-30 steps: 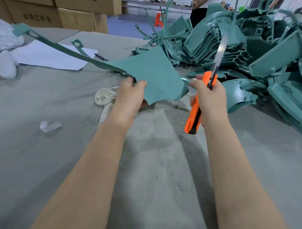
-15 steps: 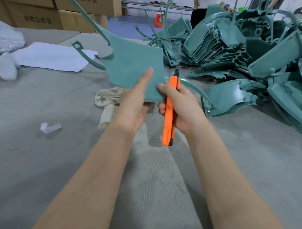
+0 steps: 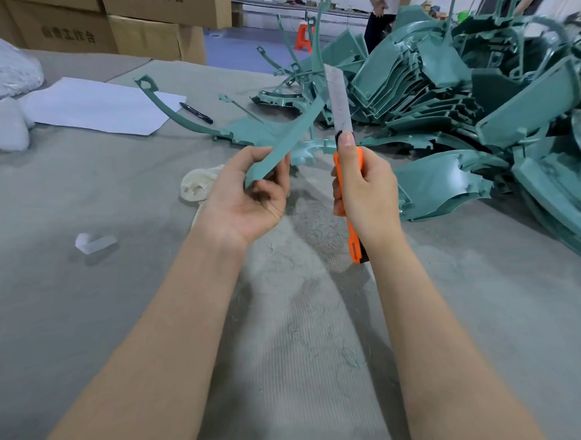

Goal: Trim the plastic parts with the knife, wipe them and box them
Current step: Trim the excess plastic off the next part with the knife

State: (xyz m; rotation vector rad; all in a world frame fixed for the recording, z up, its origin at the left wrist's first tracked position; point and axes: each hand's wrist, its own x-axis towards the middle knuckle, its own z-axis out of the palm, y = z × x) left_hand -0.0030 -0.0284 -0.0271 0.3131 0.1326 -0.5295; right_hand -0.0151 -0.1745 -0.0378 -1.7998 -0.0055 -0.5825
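Holding hand, left [image 3: 248, 195]: palm up, thumb and curled fingers pinching the near end of a teal plastic part [image 3: 291, 136] raised above the grey table [image 3: 88, 309].
Right hand [image 3: 363, 184]: fingers wrapped round the knife [image 3: 339, 99], with the blade upright beside the part.
Pile of parts [image 3: 459, 92]: far right on the table.
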